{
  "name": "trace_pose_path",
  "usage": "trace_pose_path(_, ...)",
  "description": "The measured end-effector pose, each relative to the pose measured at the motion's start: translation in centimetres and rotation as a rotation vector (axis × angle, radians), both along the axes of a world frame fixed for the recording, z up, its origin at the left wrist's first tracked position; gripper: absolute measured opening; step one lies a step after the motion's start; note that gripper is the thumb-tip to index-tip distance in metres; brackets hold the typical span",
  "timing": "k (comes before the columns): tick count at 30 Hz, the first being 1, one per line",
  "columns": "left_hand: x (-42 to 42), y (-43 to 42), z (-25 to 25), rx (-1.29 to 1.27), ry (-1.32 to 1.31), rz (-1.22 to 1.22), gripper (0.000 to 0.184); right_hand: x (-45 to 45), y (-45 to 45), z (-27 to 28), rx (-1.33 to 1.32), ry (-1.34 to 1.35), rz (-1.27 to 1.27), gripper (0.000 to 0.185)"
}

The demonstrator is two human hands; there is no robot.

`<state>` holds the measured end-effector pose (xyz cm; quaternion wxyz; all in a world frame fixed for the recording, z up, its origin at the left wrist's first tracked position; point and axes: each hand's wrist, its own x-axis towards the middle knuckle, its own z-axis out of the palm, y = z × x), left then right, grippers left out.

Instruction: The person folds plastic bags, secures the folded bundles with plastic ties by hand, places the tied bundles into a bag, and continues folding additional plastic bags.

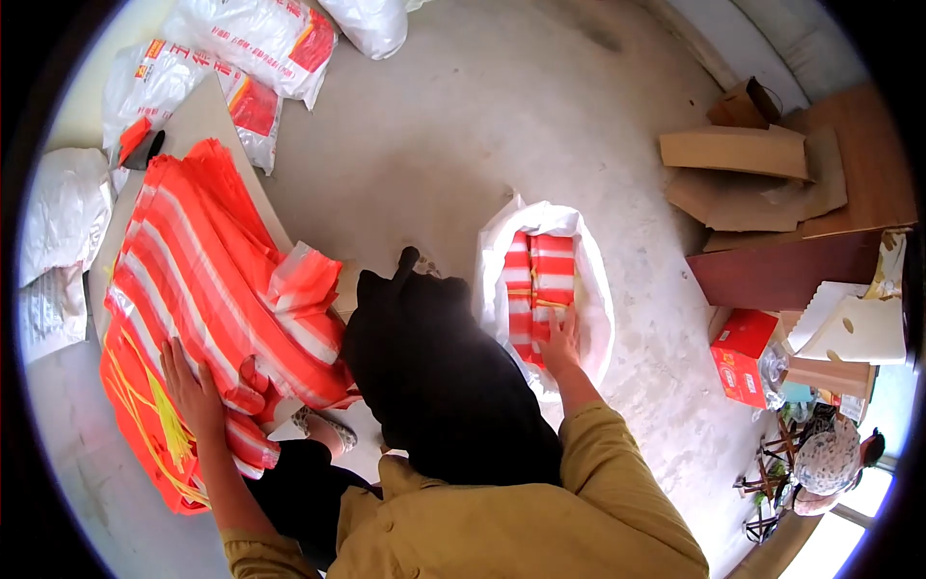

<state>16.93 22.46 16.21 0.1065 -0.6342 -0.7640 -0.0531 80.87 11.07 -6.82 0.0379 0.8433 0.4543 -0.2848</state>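
My left hand point(196, 398) lies with its fingers spread on a pile of red and white striped bags point(198, 270) at the left. Yellow ties point(171, 425) are on the red material beside that hand. On the right, my right hand point(561, 344) reaches into a white sack point(595, 289) that stands open on the floor. Its fingers are apart and rest at the folded red and white striped bundles point(542, 265) inside. A black cloth point(434, 367) covers my lap between the two hands.
White printed sacks point(251, 43) lie at the upper left. Cardboard boxes point(733, 152) and a red box point(743, 357) stand at the right. A person in a patterned top point(828, 457) is at the far lower right. A narrow board point(217, 116) supports the striped pile.
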Motion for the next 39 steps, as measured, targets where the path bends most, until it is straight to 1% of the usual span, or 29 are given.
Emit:
trace_pose_path(6, 0.3, 0.0, 0.1, -0.023, 0.002, 0.034, 0.061, 1.6, 1.2, -1.7, -0.086, -0.072, 0.146, 0.09)
trace_pose_path(9, 0.7, 0.0, 0.3, -0.019, -0.009, 0.037, 0.061, 2.1, 2.0, -1.2, -0.154, -0.059, 0.166, 0.092)
trace_pose_path(12, 1.1, 0.0, 0.4, -0.016, -0.012, 0.039, 0.061, 2.4, 2.1, -1.3, -0.176, -0.045, 0.167, 0.089)
trace_pose_path(15, 1.5, -0.1, 0.9, -0.019, -0.029, 0.041, 0.062, 1.2, 1.9, 1.5, -0.085, -0.05, 0.169, 0.081)
trace_pose_path(17, 1.7, 0.0, 1.0, -0.021, -0.035, 0.044, 0.062, 1.4, 0.4, -0.8, 0.059, 0.068, 0.021, 0.076)
trace_pose_path(19, 1.8, 0.1, 1.1, -0.017, -0.042, 0.034, 0.063, 1.6, -1.5, -1.9, 0.118, 0.084, 0.011, 0.072)
trace_pose_path(21, 1.6, 0.0, 1.0, -0.012, -0.037, 0.009, 0.064, 0.2, -2.2, 0.8, 0.093, 0.003, 0.144, 0.069)
trace_pose_path(23, 1.1, 0.0, 0.7, 0.0, -0.006, -0.015, 0.065, -0.3, -2.0, 2.7, 0.07, 0.043, 0.159, 0.069)
trace_pose_path(24, 1.3, 0.0, 0.9, -0.004, -0.034, 0.001, 0.067, -0.4, -1.7, 2.9, 0.062, 0.069, 0.177, 0.068)
trace_pose_path(25, 0.8, 0.0, 0.4, 0.002, -0.027, -0.007, 0.068, 0.2, -1.6, 2.0, 0.143, 0.054, 0.232, 0.069)
trace_pose_path(26, 1.7, 0.1, 1.3, -0.038, -0.037, 0.042, 0.07, 0.4, -0.6, 2.1, 0.14, -0.006, 0.276, 0.071)
trace_pose_path(27, 1.8, 0.0, 1.4, -0.024, -0.078, 0.041, 0.071, 0.5, 0.6, 1.2, 0.139, -0.072, 0.217, 0.069)
trace_pose_path(28, 1.9, -0.2, 1.4, -0.006, -0.08, 0.026, 0.072, 1.1, 1.6, 0.6, 0.252, -0.09, 0.277, 0.069)
trace_pose_path(29, 1.8, -0.2, 1.4, 0.025, -0.11, 0.007, 0.073, 2.0, 3.2, -0.2, 0.434, -0.018, 0.326, 0.078)
trace_pose_path(32, 1.6, -0.3, 1.5, 0.087, -0.184, -0.021, 0.072, 0.8, 11.0, 2.7, 0.697, -0.08, 0.475, 0.071)
trace_pose_path(33, 1.6, -0.5, 1.3, 0.112, -0.222, -0.031, 0.072, -2.6, 13.6, 9.0, 0.633, 0.078, 0.386, 0.072)
trace_pose_path(34, 1.6, -0.6, 1.5, 0.113, -0.25, -0.023, 0.071, -3.4, 16.4, 9.9, 0.731, 0.078, 0.402, 0.075)
trace_pose_path(36, 1.7, -0.8, 2.1, 0.111, -0.326, -0.021, 0.07, -7.4, 20.9, 15.9, 0.813, 0.151, 0.456, 0.075)
trace_pose_path(37, 1.5, -0.9, 2.2, 0.117, -0.358, -0.026, 0.07, -9.2, 22.9, 18.1, 0.886, 0.186, 0.542, 0.073)
trace_pose_path(38, 1.5, -1.0, 2.6, 0.106, -0.396, -0.023, 0.067, -12.5, 24.0, 21.8, 0.841, 0.314, 0.507, 0.07)
trace_pose_path(39, 1.5, -1.1, 3.2, 0.096, -0.435, -0.021, 0.065, -15.3, 25.0, 24.3, 0.828, 0.382, 0.576, 0.071)
